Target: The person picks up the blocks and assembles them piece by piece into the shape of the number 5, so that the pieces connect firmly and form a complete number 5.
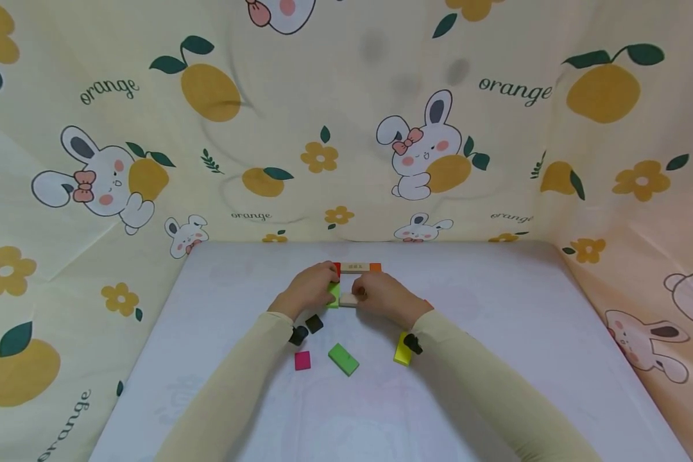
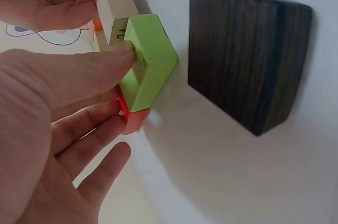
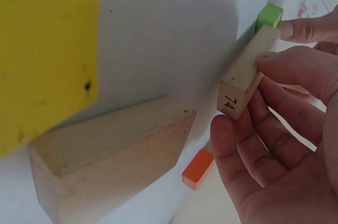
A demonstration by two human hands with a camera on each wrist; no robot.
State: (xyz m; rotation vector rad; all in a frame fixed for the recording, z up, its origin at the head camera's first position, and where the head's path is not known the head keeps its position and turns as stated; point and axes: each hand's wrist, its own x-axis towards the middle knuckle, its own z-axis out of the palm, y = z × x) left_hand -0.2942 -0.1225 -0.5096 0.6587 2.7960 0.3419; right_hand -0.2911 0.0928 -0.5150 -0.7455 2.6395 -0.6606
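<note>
Inside pinching right grip (image 1: 388,296), wooden block (image 3: 243,70); at its end, left grip (image 1: 307,290) pinching lime block (image 2: 154,52).

Three-block row (image 1: 355,268) at the back of the table (image 1: 208,410); side block (image 1: 334,296) before its left end, inner block (image 1: 348,300) against the side block's right. Left hand (image 1: 308,290) on side block, right hand (image 1: 389,296) on inner block. Out front, left to right: left block (image 1: 303,360), middle block (image 1: 343,359), right block (image 1: 402,350); spare block (image 1: 314,323) behind left block.
</note>
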